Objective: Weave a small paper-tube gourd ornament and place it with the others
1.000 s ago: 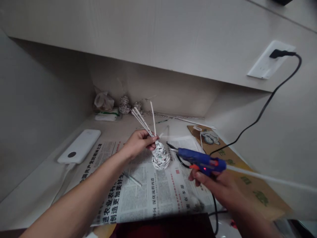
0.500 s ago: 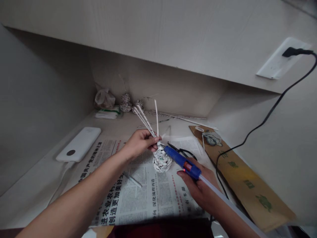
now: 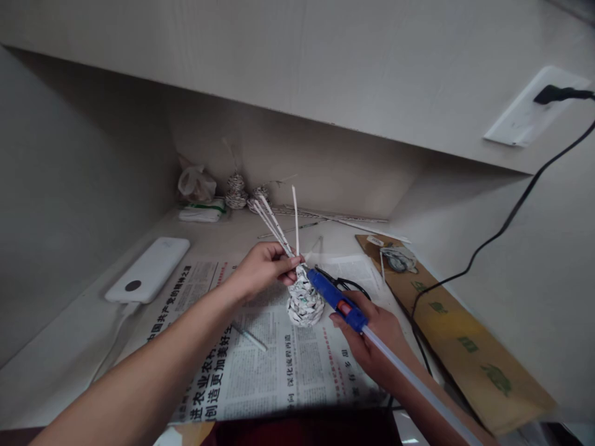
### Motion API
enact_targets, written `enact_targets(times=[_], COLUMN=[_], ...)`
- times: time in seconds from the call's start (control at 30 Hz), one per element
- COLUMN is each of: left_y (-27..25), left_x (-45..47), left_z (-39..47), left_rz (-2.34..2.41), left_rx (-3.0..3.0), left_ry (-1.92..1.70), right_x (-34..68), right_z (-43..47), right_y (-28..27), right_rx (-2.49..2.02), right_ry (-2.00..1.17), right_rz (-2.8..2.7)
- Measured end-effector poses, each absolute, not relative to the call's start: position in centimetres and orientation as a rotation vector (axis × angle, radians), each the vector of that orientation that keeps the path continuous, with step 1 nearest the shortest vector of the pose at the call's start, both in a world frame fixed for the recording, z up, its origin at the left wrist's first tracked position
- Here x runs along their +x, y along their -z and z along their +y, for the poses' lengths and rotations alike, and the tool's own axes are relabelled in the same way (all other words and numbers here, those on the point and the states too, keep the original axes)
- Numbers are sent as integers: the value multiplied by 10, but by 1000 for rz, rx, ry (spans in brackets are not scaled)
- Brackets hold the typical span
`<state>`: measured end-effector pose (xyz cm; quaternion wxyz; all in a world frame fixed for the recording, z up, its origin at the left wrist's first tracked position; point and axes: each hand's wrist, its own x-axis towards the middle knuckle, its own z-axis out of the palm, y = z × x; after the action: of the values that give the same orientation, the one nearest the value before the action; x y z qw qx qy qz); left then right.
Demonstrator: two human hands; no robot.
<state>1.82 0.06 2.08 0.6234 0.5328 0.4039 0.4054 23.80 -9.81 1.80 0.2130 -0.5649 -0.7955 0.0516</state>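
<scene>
My left hand (image 3: 272, 269) is closed around the top of a woven paper gourd (image 3: 305, 303), pinching its neck where several rolled paper strips (image 3: 274, 226) stick up. The gourd stands over the newspaper, its round lower body pointing towards me. In my right hand (image 3: 372, 331) is a blue hot glue gun (image 3: 337, 296) with a long pale glue stick (image 3: 409, 375) running out of its back. The gun's nozzle meets the gourd's neck beside my left fingertips. Behind the gun lie black-handled scissors (image 3: 351, 285), partly covered.
Newspaper (image 3: 260, 378) covers the work surface. A white power bank (image 3: 149, 269) lies left; a cardboard strip (image 3: 458, 328) with crumpled paper (image 3: 398, 259) lies right. At the back are woven gourds (image 3: 236, 192), paper sticks (image 3: 353, 218) and a plastic bag (image 3: 197, 183). A black cord (image 3: 502, 229) hangs from the outlet.
The glue gun and my right hand have shifted slightly left, with the gun tilted more steeply. The gourd's neck shows a little more; my left hand keeps its hold.
</scene>
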Motion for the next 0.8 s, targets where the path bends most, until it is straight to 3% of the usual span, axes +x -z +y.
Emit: enact_targets(times=[0.43, 0.8], left_y=[-17, -18], left_x=[17, 17], left_z=[1, 0], left_rz=[920, 911], left_rx=[1237, 1254], left_ry=[-904, -898], right_x=[252, 256], right_z=[-92, -94], right_y=[-42, -39], right_rx=[-1347, -1360], right_ry=[526, 365], right_rz=[-2653, -2634])
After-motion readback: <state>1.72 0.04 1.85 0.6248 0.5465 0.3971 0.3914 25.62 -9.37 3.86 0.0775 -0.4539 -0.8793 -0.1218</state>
